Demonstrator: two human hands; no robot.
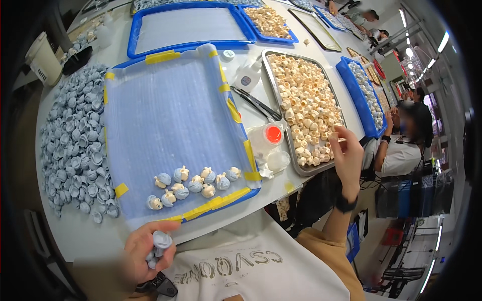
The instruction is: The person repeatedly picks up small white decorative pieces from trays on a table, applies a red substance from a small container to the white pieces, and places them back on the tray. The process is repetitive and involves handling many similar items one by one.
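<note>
My left hand [146,250] is curled around several small blue-grey shell-shaped doll hair pieces [161,240], just off the table's near edge. My right hand [347,154] has its fingertips pinched together over the right rim of a metal tray [327,169]; whatever is between them is too small to make out. Small cream doll-head parts [306,105] fill that tray. On the blue tray [165,115] lined with a bluish sheet and edged in yellow tape, several doll heads with blue hair [195,184] lie near the front edge.
Loose blue hair pieces [75,145] are heaped at the left. Between the trays are black tweezers [256,103], a white bottle [249,75] and a container with a red-orange top [266,136]. A co-worker [401,150] sits at the right, beside another blue tray [362,95].
</note>
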